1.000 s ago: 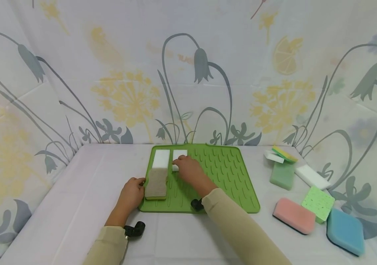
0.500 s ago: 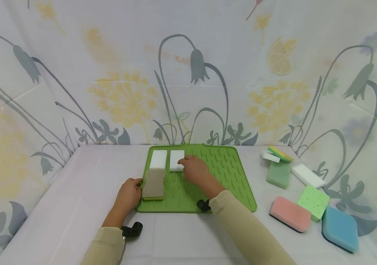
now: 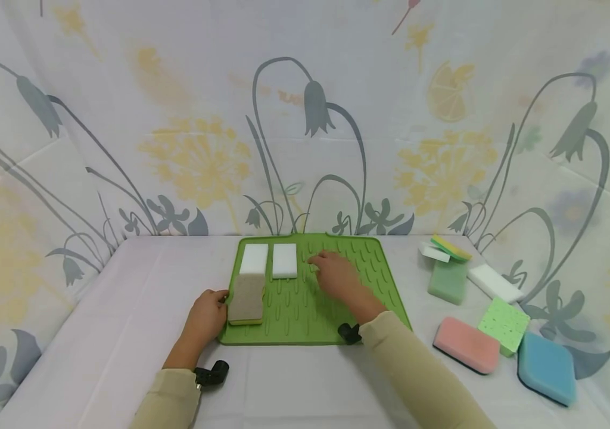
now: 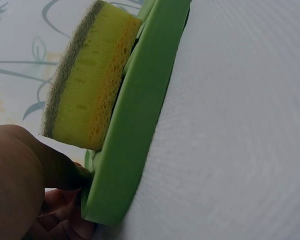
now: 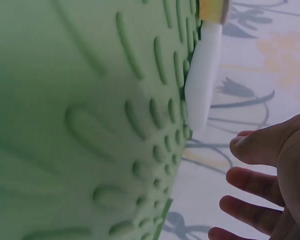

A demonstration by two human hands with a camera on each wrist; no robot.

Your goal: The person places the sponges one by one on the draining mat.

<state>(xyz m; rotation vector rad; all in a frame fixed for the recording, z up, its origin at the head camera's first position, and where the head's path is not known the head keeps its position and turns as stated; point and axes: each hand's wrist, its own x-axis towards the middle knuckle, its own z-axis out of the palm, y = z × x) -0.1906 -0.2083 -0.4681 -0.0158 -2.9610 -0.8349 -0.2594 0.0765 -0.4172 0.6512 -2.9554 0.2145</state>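
A: What are we holding in the right hand?

B: Nothing. We're hovering it over the mat, thumb and fingers loosely spread and apart.

A: And where is the right block lying from it?

B: To its left, just beyond the fingertips, flat on the mat. We're seeing a strip of green between them, so we aren't touching it.

A: Which way is its long axis running?

B: Away from us, front to back. We're facing its long right side with the fingertips. The left block is running nearly parallel, just beside it.

A: What are we doing with the left hand?

B: We're pinching the mat's left rim, just beside the grey sponge. That one is lying at the left block's near end; we're not managing to tell whether it's touching or overlapping.

A: So which hand are we judging nearer the right block?

B: The right, since the left block and grey sponge are lying towards the left hand. The pink sponge is sitting right of the mat, well apart.
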